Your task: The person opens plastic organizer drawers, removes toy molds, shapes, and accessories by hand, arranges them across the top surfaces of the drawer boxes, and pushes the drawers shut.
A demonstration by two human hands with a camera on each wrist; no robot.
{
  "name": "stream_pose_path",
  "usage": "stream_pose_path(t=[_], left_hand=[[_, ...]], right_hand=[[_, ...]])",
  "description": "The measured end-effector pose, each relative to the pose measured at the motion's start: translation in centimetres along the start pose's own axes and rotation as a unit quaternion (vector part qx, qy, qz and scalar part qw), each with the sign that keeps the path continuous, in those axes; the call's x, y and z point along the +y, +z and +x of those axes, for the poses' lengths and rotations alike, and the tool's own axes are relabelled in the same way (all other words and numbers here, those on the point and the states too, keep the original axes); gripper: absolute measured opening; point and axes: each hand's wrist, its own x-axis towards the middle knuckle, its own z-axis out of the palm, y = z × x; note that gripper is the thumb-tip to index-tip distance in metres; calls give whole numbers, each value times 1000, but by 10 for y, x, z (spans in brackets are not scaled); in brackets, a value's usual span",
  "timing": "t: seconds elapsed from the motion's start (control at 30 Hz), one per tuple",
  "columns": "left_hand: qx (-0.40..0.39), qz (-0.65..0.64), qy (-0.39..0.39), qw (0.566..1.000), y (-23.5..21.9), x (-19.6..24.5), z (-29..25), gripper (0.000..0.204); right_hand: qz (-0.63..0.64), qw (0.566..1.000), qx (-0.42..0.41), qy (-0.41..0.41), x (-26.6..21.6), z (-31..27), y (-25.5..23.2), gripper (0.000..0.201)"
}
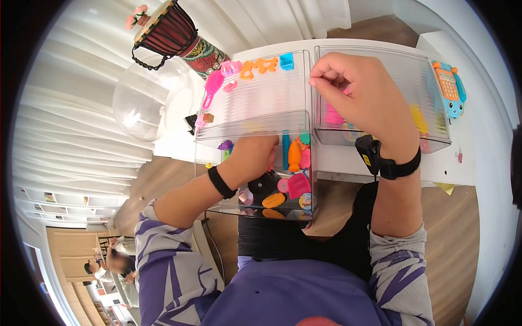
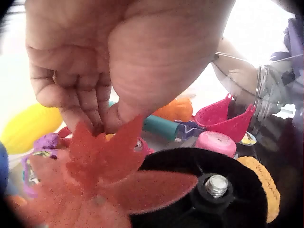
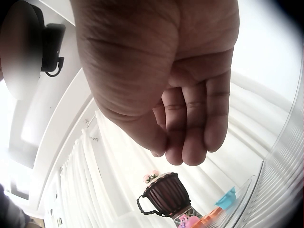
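In the left wrist view, the left hand [image 2: 118, 57] pinches a red, petal-shaped toy [image 2: 99, 166] that partly hides its fingertips. Seen from the head, that left hand [image 1: 253, 157] is over the lower clear bin [image 1: 217, 204], above a black disc [image 1: 263, 185] and beside a teal stick [image 1: 285, 149] and an orange toy [image 1: 294, 156]. The right hand [image 1: 353, 89] hovers over the left part of the right clear bin [image 1: 380, 54]. Its fingers bend loosely toward the thumb, and nothing shows between them in the right wrist view, where the hand [image 3: 166, 80] fills the top.
Behind the lower bin, a pink brush [image 1: 213, 86], orange toys [image 1: 258, 67] and a blue container [image 1: 286, 61] lie in another clear bin. A toy phone [image 1: 450, 89] is at the right. A drum [image 1: 179, 38] and clear dome [image 1: 144, 100] stand at the left.
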Motion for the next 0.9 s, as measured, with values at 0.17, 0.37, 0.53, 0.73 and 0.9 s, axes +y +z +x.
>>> stream_pose_path(t=[0.17,0.37,0.53,0.73,0.9], left_hand=[[27,-32,-18,999,-5,14,-6,37],[21,-37,63,997,-21,20,-8,55],[56,-75,98,991,-13,14,-3,53],[-2,-64,72,995,-8,-1,-1,47],[43,-134,90,986,-27,25,-6,56]], right_hand=[[-6,1000,2,-10,3,1,0,9],[1,1000,-2,-15,3,0,2,11],[28,998,32,-39,3,0,5,12],[-6,1000,-4,-17,4,0,2,11],[-13,1000,-2,-12,4,0,2,11]])
